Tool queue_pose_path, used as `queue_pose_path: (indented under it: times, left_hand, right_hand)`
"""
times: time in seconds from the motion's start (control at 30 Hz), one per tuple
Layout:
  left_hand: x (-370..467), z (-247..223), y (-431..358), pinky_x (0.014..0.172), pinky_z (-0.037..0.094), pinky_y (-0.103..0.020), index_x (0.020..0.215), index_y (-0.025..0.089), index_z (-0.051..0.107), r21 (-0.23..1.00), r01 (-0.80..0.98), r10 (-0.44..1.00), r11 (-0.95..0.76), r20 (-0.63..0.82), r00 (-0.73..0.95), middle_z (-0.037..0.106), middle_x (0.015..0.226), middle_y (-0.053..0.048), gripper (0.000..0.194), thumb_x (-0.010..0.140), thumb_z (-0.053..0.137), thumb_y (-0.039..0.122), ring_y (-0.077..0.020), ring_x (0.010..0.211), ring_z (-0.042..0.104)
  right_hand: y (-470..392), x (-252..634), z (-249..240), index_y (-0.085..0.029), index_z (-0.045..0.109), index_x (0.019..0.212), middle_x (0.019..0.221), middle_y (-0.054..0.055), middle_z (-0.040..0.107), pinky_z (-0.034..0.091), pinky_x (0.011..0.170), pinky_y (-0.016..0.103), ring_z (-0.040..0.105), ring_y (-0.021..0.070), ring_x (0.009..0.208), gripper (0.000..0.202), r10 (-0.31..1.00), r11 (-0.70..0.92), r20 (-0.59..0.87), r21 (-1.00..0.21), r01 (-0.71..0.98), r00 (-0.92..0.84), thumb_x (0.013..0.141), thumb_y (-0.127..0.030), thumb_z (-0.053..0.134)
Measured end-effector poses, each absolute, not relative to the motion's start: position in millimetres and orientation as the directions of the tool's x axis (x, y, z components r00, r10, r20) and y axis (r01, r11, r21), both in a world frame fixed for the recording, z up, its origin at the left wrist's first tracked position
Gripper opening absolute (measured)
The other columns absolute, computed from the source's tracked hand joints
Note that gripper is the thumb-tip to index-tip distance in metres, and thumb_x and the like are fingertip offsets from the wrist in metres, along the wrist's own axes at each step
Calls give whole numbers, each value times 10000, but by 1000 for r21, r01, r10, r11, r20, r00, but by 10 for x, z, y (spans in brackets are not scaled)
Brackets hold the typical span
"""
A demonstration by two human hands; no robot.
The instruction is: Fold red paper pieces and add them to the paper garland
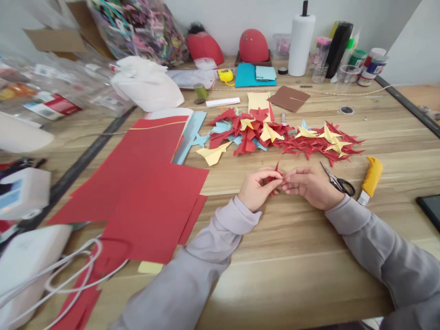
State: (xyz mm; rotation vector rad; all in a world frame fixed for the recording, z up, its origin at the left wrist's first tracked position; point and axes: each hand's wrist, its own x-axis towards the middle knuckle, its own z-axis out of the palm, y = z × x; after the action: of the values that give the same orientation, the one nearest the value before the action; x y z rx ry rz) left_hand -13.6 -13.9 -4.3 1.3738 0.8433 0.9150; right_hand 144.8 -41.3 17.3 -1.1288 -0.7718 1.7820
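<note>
My left hand (258, 187) pinches a small folded piece of red paper (277, 167), whose pointed tip sticks up above the fingers. My right hand (311, 187) meets it from the right, its thumb and fingers closed on the same red paper; most of the piece is hidden between the hands. Just behind the hands lies a pile of folded paper shapes (247, 133), mostly red with some yellow and light blue. Flat red sheets (151, 206) overlap to the left of my left hand.
Black-handled scissors (338, 183) and a yellow cutter (371, 176) lie right of my right hand. White cables (92, 261) curl at the lower left. Bottles and jars (357, 59) stand at the back right, near a brown paper square (288, 98).
</note>
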Motion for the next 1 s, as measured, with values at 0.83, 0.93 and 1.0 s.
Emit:
queue_pose_path:
  times: [0.83, 0.93, 1.0]
  left_hand:
    - [-133, -66, -115, 668, 567, -341, 1321, 199, 300, 965, -262, 910, 34, 78, 407, 618, 992, -103, 771, 658, 693, 230, -199, 781, 648]
    - [-119, -86, -120, 671, 566, -329, 1332, 232, 284, 968, -250, 906, 9, 98, 412, 604, 1031, -104, 750, 691, 672, 250, -179, 756, 648]
    - [-112, -105, -125, 678, 565, -311, 1333, 271, 296, 973, -227, 905, -44, 135, 404, 551, 1150, -115, 703, 722, 644, 260, -157, 758, 642]
  right_hand:
    - [-395, 1461, 109, -149, 643, 661, 576, 9, 644, 492, 579, 270, 598, 129, 556, 130, 1000, -6, -5, -999, -44, -30, 615, -248, 714]
    - [-395, 1453, 107, -154, 642, 649, 565, 5, 640, 494, 569, 268, 595, 129, 546, 134, 1000, -4, -3, -999, -49, -23, 604, -251, 723]
    - [-395, 1451, 107, -157, 639, 645, 553, 1, 635, 493, 566, 268, 594, 129, 538, 138, 1000, -10, -9, -999, -48, -13, 598, -252, 728]
